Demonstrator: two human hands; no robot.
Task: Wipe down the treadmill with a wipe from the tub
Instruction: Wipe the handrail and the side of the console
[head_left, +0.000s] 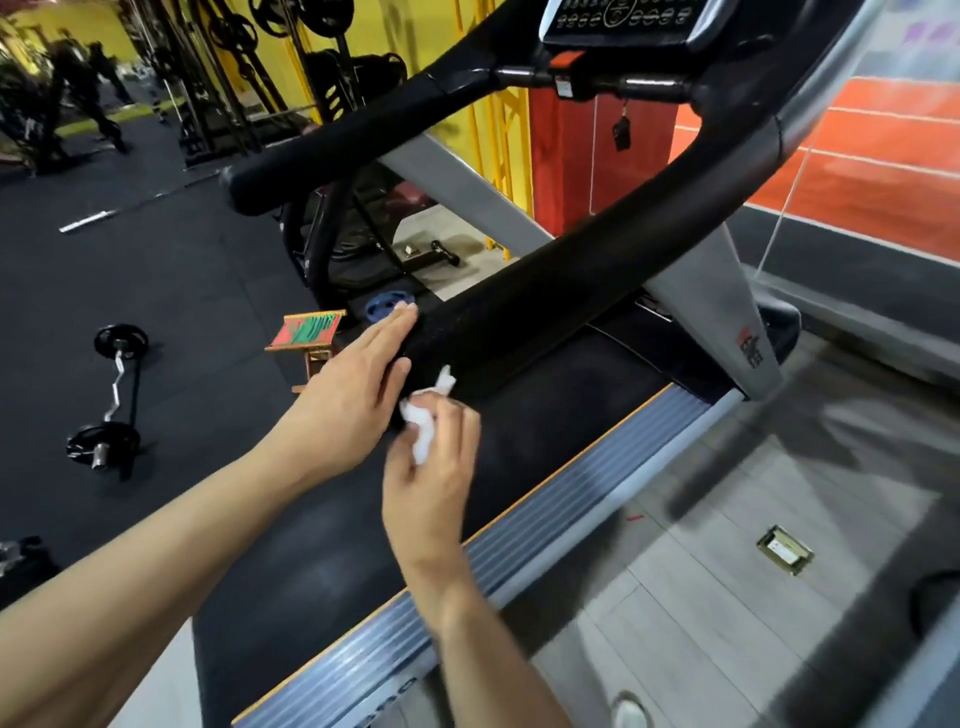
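Left hand (348, 384) and right hand (431, 467): bare, no gloves, rings or watch. Both forearms behind the hands: uncovered, no sleeves visible.

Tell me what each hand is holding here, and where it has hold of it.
The right hand holds a crumpled white wipe, bunched in its fingers against the end of the black handrail. The left hand holds nothing; it rests flat on that end.

White wipe (423, 418); black padded handrail (545, 306); grey ribbed side rail (545, 540); yellow wall (415, 31); orange panel (883, 171).
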